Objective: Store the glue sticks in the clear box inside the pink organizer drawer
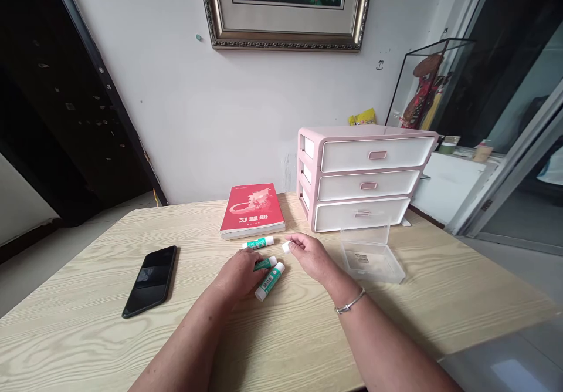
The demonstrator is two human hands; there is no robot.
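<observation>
From where I stand, both hands work close together over the table point(88, 345), in the space before the red book point(253, 209). The left hand point(235, 276) curls over the middle tube point(265, 263), a green, white-ended stick whose free end pokes out toward the right hand point(310, 256). That grip looks meant to steady it, though the fingers hide its other end and I cannot tell whether it is lifted. The right hand pinches a small white piece point(287, 247) between thumb and fingertips, a light hold that suits something so little; whether it is a cap, I can't make out. Around the left hand lie two matching sticks: the far tube point(258, 243) just beyond its fingers, near the book's front edge, and the near tube point(270, 281) slanting beside the middle one, both presumably there to be within easy reach. The clear box point(387, 263) sits beyond the right wrist with its lid raised, which leaves its inside open to that hand. Behind it the pink drawer unit point(368, 181) stands toward the wall, and the phone point(151, 280) lies well to the left, apparently out of the way.
</observation>
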